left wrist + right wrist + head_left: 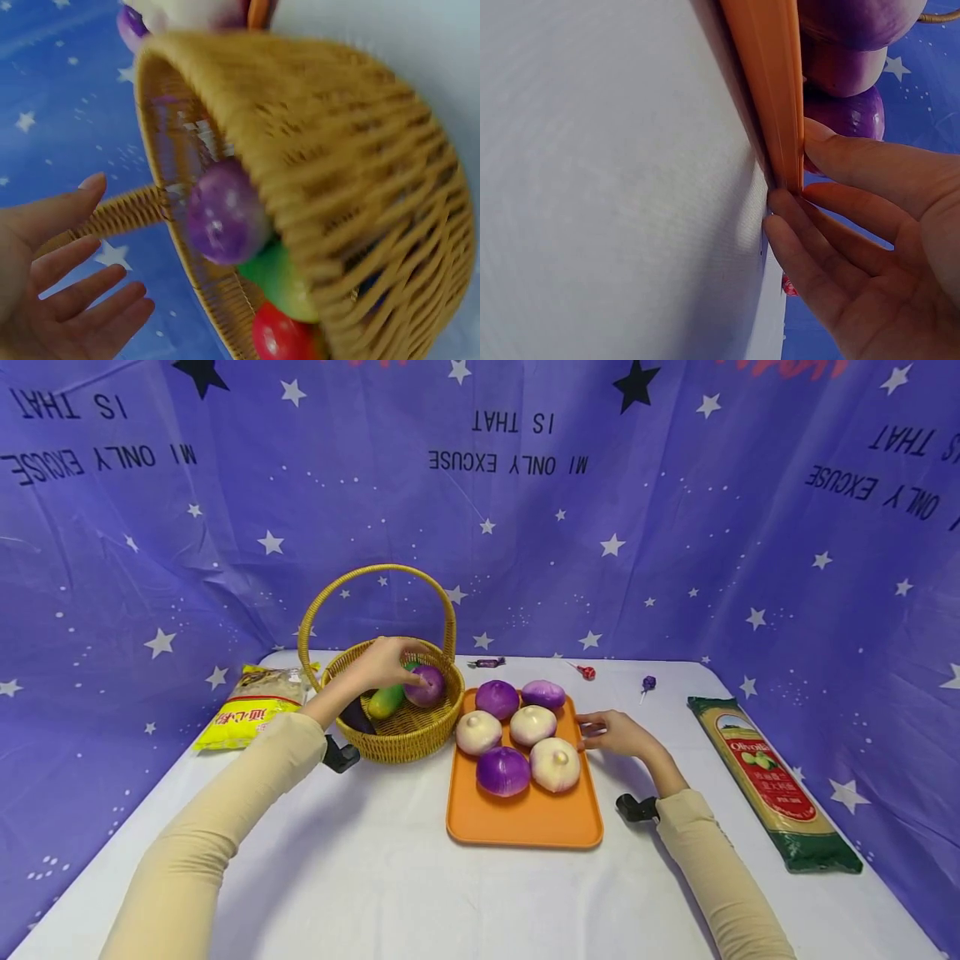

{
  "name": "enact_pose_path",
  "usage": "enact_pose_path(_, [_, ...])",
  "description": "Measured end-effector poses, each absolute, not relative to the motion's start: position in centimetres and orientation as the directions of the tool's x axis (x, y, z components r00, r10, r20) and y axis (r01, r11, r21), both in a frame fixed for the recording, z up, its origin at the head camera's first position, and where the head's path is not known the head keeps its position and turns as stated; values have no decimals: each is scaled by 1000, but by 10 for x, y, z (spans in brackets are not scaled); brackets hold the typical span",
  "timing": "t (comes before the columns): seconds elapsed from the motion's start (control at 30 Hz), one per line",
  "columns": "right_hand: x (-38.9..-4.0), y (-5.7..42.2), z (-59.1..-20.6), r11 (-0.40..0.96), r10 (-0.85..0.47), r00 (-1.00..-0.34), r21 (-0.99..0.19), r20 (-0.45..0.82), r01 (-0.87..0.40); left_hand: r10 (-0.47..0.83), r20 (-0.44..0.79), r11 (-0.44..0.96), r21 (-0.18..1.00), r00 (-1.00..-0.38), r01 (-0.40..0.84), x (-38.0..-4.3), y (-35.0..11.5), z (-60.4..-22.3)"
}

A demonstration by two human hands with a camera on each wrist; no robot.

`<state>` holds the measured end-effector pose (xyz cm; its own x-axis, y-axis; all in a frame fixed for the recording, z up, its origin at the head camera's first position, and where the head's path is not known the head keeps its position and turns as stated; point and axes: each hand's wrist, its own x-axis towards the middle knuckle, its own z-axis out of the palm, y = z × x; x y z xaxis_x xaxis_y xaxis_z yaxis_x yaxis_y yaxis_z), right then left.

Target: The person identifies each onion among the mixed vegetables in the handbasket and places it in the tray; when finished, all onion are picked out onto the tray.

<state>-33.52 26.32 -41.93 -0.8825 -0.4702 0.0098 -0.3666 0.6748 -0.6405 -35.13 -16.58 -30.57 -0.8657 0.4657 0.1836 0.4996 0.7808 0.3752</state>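
My left hand point(390, 662) is over the wicker basket point(397, 747), fingers loosely extended and holding nothing. Inside the basket, a purple onion point(424, 686) lies against a green-yellow fruit point(386, 702) and a dark eggplant point(356, 717). The left wrist view also shows a red fruit or vegetable point(285, 330) in there, and a gap between the hand point(75, 277) and the onion point(227, 212). On the orange tray point(525, 827) sit several purple-and-white onions point(503, 772). My right hand point(617, 732) pinches the tray's right rim point(769, 82), thumb on the inner side and fingers outside.
A yellow bag of pasta point(255, 710) lies left of the basket, and a long green-ended spaghetti pack point(772, 781) at the right. Behind the tray are a purple-wrapped candy point(487, 662), a red lollipop point(585, 672) and a purple lollipop point(648, 683). The basket's tall handle point(375, 568) arches up.
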Motion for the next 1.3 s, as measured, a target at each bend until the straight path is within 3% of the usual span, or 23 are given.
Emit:
enact_pose_path(0.3, [-335,263,-419,678,-472,-882,-636,9,-369,447,-6,853,303,-894,425,-388,-160,-308])
enact_pose_path(0.63, [-336,265,-419,672,-469,-883,-641,19,-371,536,-151,831,265,-831,489,-414,-151,-321])
enact_pose_path(0.8, [-336,264,-419,677,-470,-883,-637,13,-369,575,-154,813,221,-804,539,-430,-156,-340])
enact_pose_path(1.07, [-335,263,-418,679,-469,-883,-638,2,-362,571,-111,815,195,-813,546,-411,-152,-336])
enact_pose_path(1.3, [-335,263,-417,679,-467,-884,-641,0,-359,549,-54,810,279,-834,515,-402,-162,-323])
